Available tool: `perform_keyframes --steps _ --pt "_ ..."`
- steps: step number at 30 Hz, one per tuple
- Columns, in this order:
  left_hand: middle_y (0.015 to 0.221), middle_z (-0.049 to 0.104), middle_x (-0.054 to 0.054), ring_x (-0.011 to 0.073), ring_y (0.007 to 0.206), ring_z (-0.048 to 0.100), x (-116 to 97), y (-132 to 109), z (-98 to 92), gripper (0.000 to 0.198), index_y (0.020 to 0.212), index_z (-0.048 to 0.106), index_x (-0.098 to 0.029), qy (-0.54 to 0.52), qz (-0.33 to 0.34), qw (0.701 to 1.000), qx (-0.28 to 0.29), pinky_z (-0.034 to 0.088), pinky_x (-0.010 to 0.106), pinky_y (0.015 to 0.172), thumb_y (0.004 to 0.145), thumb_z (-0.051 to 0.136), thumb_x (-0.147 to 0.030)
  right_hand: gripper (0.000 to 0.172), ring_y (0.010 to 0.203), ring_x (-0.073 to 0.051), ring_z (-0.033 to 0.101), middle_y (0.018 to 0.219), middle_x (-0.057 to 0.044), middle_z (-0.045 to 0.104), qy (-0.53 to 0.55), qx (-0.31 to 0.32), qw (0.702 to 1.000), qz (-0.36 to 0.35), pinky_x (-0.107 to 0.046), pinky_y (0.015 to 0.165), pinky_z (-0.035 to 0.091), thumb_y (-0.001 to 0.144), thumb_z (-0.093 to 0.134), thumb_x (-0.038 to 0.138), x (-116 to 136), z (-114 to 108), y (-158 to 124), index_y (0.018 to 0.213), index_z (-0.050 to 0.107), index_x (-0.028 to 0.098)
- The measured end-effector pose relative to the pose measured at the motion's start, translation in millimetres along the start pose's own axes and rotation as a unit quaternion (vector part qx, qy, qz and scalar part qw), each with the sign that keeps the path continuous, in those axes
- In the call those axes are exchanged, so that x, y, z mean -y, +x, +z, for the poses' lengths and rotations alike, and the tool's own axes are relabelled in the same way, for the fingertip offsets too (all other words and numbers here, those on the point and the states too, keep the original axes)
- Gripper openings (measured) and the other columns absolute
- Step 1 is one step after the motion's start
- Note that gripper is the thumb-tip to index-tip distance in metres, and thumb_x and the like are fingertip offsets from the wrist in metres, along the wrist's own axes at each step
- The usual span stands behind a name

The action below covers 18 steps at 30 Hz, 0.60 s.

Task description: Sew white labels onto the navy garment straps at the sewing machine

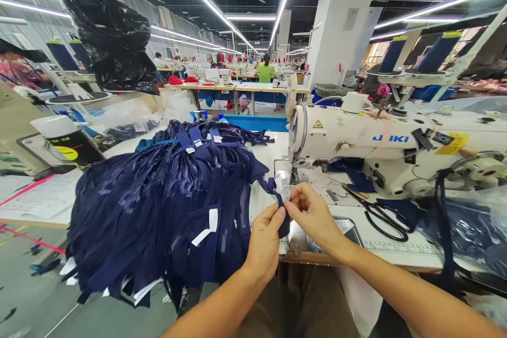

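In front of the sewing machine's needle area (293, 174), a navy fabric strip (284, 228) is pinched between my two hands. My left hand (264, 240) is closed on it, thumb against fingers. My right hand (317, 217) is closed on its right edge, next to a white printed label (282, 184); its fingertips partly cover the label's lower end. Whether the label is attached cannot be made out. To the left lies a large heap of navy garments (158, 195) with white tags, hanging over the table's front edge.
The white sewing machine (352, 134) stands ahead to the right. Black-handled scissors (380, 216) lie below it, beside a metal tray (344, 224) with labels. A bagged navy bundle (475, 227) is at far right; a spray can (65, 140) stands left. Another person (264, 69) sits far off.
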<state>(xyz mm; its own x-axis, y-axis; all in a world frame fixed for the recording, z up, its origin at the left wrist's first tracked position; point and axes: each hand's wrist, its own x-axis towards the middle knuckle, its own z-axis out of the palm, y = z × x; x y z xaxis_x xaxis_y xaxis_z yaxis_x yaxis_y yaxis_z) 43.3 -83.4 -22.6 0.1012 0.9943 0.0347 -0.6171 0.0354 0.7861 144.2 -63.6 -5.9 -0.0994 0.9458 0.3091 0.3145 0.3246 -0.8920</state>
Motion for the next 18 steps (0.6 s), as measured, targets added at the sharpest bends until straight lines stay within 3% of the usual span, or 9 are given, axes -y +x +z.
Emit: perform_keyframes --steps 14,18 --pt "0.077 0.067 0.003 0.0178 0.090 0.059 0 -2 9.0 0.012 0.072 0.067 -0.015 -0.067 -0.031 0.996 -0.046 0.041 0.028 0.087 0.061 0.069 -0.021 0.008 0.049 -0.009 0.045 0.056 0.006 0.043 -0.028 -0.009 0.998 -0.062 -0.021 0.046 0.037 0.073 0.042 0.015 -14 -5 -2 0.078 0.039 0.021" --pt "0.072 0.067 0.001 0.0166 0.087 0.059 0 1 8.7 0.011 0.068 0.066 -0.016 -0.081 -0.035 0.994 -0.067 0.041 0.028 0.086 0.059 0.071 -0.021 0.006 0.052 -0.010 0.047 0.060 0.004 0.048 -0.102 -0.028 0.986 -0.131 -0.024 0.051 0.040 0.078 0.041 0.016 -15 -10 -6 0.082 0.043 0.020"
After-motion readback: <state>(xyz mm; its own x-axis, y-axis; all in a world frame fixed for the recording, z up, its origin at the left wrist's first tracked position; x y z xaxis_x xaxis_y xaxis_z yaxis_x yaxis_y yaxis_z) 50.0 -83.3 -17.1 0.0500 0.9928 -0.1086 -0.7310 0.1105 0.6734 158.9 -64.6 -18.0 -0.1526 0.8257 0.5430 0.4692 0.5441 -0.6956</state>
